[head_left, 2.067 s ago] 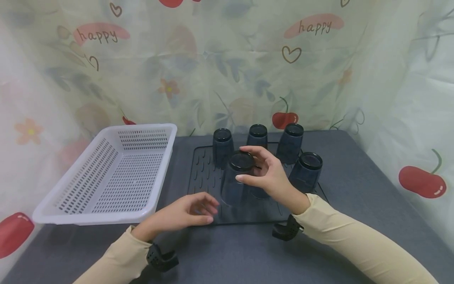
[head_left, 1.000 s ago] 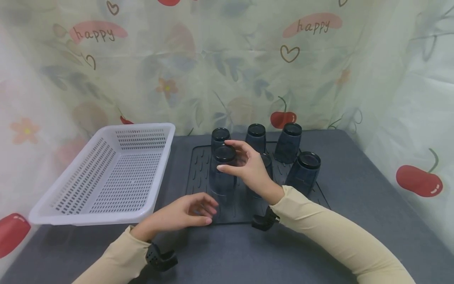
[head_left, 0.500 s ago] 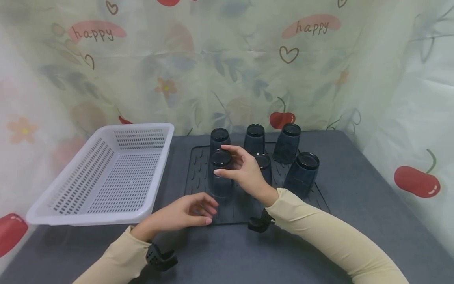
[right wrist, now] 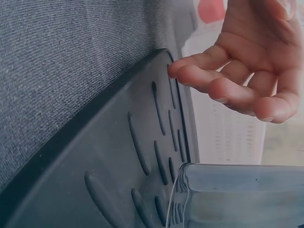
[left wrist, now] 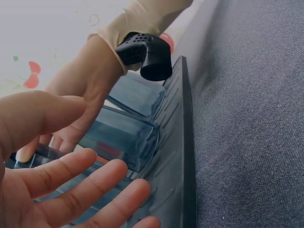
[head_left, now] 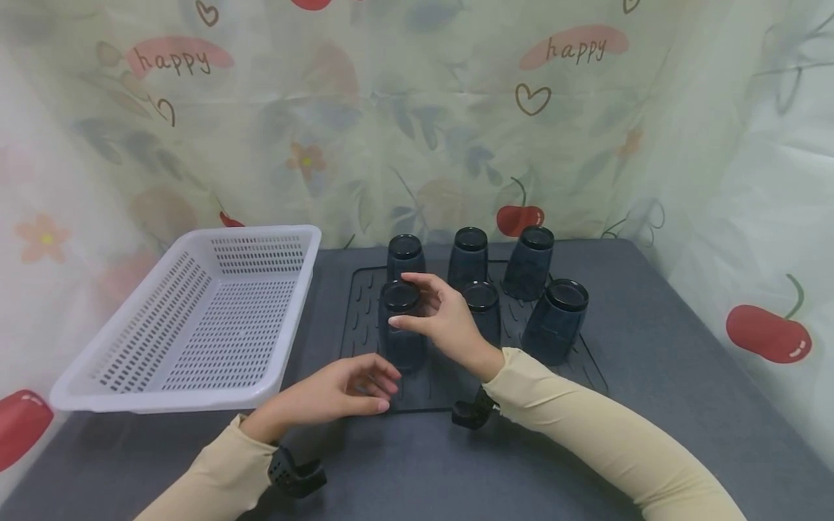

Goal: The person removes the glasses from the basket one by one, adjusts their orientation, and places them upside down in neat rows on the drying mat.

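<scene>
My right hand [head_left: 449,322] holds an upside-down dark tinted glass [head_left: 405,347] near its base, thumb in front and fingers behind. This glass is at the front left of the black drying mat [head_left: 436,396]; in the right wrist view the rim of the glass [right wrist: 237,197] is right at the ridged mat [right wrist: 118,156]. Several more glasses stand upside down on the mat, among them a front middle glass [head_left: 483,315] close beside my right fingers and a back left glass [head_left: 405,253]. My left hand [head_left: 335,391] hovers by the mat's front left edge, fingers relaxed, holding nothing.
A white perforated plastic basket [head_left: 195,402] sits to the left, with nothing in it. A glass [head_left: 557,322] stands at the mat's front right, another glass [head_left: 529,264] behind it. Patterned curtain [head_left: 365,145] closes off the back and sides of the grey table [head_left: 391,470].
My right hand has carried the glass left from near the front middle glass and lowered it to the mat's front left. My left hand has stayed in place.
</scene>
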The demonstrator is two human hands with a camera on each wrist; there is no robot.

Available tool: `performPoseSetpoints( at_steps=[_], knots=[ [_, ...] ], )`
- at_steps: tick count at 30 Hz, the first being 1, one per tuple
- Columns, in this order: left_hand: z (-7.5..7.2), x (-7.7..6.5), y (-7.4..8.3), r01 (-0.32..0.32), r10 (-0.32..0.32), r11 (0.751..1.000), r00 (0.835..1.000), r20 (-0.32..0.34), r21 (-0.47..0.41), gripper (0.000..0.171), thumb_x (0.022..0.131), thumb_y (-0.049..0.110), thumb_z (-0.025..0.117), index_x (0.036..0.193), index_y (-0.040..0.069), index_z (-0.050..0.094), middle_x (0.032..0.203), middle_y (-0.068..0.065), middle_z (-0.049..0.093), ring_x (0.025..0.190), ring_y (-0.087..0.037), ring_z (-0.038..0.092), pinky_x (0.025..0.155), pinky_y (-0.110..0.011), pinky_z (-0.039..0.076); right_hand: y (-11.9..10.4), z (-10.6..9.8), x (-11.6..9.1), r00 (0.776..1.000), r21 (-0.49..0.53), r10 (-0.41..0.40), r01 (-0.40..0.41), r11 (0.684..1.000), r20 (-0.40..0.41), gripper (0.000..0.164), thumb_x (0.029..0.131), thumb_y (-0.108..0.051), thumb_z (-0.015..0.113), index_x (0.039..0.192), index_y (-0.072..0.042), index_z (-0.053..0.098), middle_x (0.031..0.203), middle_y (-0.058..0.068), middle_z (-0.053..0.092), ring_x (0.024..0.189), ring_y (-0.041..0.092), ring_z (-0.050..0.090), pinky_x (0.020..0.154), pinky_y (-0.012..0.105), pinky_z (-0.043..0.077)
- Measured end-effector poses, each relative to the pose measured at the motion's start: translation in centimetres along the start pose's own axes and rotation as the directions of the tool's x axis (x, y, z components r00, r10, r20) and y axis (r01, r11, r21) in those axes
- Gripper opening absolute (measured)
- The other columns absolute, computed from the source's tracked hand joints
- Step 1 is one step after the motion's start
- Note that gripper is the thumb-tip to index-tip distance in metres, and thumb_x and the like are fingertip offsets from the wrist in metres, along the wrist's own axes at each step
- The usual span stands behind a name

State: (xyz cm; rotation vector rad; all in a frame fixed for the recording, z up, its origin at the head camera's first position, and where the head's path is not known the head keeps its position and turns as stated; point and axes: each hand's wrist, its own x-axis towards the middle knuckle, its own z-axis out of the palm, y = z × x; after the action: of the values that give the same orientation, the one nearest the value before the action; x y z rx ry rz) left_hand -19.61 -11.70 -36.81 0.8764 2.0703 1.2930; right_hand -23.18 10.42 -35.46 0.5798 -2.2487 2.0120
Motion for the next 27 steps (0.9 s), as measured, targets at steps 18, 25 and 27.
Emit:
performPoseSetpoints(
  at_steps=[18,25,27],
  knots=[
    [-0.06,0.11,0.09,0.013,-0.013,1.000,1.000,0.002,0.005,0.038,0.095,0.014,0.062,0.129,0.000,0.052,0.118,-0.018,0.062,0.108,-0.028,0.064,0.087,-0.030,0.055,0.72,0.07,0.26,1.000,-0.008,0.030,-0.030,1.000,-0.010,0.062,0.079,-0.006,0.079,0.135,-0.012,0.052,0.131,0.009,0.056,0.118,0.020,0.059,0.100,0.035,0.049],
    [-0.06,0.11,0.16,0.017,-0.017,1.000,1.000,0.000,0.005,0.038,0.095,0.015,0.063,0.129,0.001,0.052,0.118,-0.018,0.062,0.108,-0.027,0.064,0.088,-0.031,0.054,0.91,0.01,0.38,0.999,-0.012,0.042,-0.042,0.999,-0.006,0.064,0.079,-0.007,0.079,0.136,-0.010,0.051,0.132,0.008,0.055,0.122,0.020,0.057,0.104,0.036,0.046],
    [-0.04,0.12,0.19,0.019,-0.019,1.000,1.000,0.000,0.008,0.038,0.095,0.015,0.062,0.129,0.001,0.053,0.118,-0.018,0.062,0.107,-0.025,0.065,0.088,-0.031,0.054,0.97,0.01,0.41,0.999,-0.013,0.040,-0.040,0.999,0.000,0.065,0.078,-0.006,0.079,0.137,-0.008,0.050,0.133,0.010,0.054,0.123,0.022,0.056,0.104,0.037,0.045]
  ],
)
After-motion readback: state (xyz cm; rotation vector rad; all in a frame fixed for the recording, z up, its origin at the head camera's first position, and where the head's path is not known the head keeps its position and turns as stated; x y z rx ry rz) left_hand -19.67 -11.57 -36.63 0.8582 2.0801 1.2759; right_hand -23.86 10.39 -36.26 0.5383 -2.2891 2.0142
